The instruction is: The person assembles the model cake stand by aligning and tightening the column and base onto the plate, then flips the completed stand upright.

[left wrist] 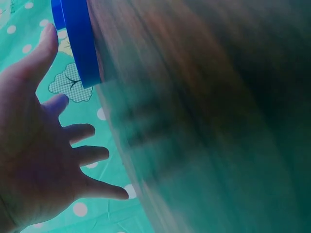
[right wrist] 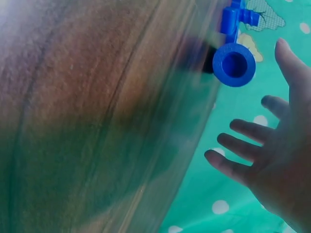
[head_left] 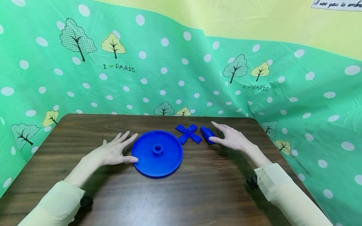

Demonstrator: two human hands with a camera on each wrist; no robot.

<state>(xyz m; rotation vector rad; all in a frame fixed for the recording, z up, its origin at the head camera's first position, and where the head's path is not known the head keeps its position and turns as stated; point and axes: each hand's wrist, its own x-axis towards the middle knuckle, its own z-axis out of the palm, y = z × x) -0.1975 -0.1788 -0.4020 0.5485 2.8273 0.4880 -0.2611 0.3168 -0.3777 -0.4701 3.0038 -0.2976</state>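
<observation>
A round blue tray-like disc [head_left: 169, 163] with a raised rim and a short hollow hub at its centre lies on the table. My left hand [head_left: 114, 153] is spread at its left side, thumb over the rim in the head view. To the disc's right lies a blue four-armed cross piece [head_left: 188, 133] with a small peg in the middle. Beside that lies a blue bottle-shaped piece [head_left: 207, 135], whose round hollow end [right wrist: 234, 65] faces the right wrist view. My right hand [head_left: 230, 137] is close by it, fingers extended, thumb tip overlapping the piece in the head view.
The dark wooden table [head_left: 169, 201] has its far edge just beyond the blue pieces. Behind it hangs a green dotted cloth [head_left: 181, 94] with printed trees. Black bands [head_left: 252, 182] sit at both sleeve cuffs.
</observation>
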